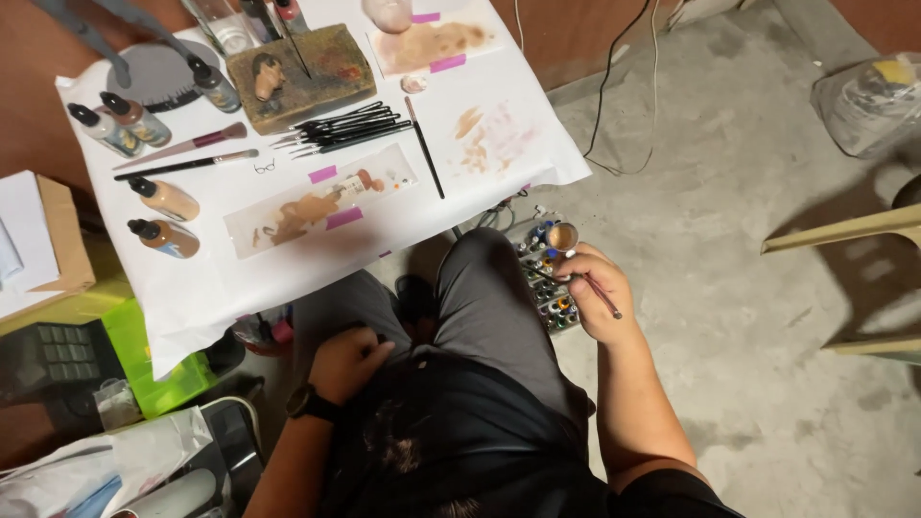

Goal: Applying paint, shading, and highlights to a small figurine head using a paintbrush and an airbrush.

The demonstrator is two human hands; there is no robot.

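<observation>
Head view. The right hand is lowered beside the right thigh, over a paint rack that sits at floor level just right of the knee. The fingers are closed on two items at once: a small round pot of tan paint, pinched at the top of the grip with its open face up, and a thin brush lying across the fingers, handle trailing down and to the right. Holding both in one hand keeps pot and brush together while the hand is over the rack. The forearm runs up from the lower right, elbow bent, wrist turned so the back of the hand faces the camera.

The left hand rests on the left thigh, fingers curled into a loose fist. Whether it holds anything cannot be told. A dark watch sits on the wrist.

The table, covered with white paper, lies ahead of the knees. On it, within forward reach: a row of dark brushes, a brown block carrying a small painted head, dropper bottles at the left, and a clear palette strip smeared with flesh tones and taped down at its edges. One brush lies apart, just right of the strip.
</observation>
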